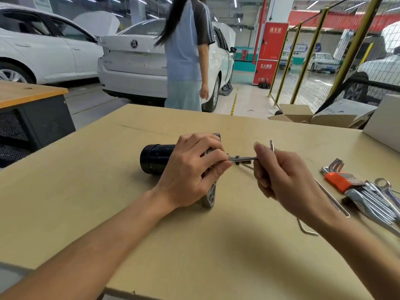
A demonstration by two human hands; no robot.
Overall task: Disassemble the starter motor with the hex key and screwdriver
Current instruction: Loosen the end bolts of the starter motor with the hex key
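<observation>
My left hand (192,167) grips the starter motor (157,159) lying mid-surface (86,202); my right hand (285,180) pinches the hex key (244,158) (spare keys lie right), its tip at the motor.

1. The left hand (192,167) covers the starter motor (157,159) where black body meets grey bracket.
2. The right hand (287,180) hides the hex key (244,158) bend.
3. The far standing person (186,55) is cut off at the top edge.
</observation>
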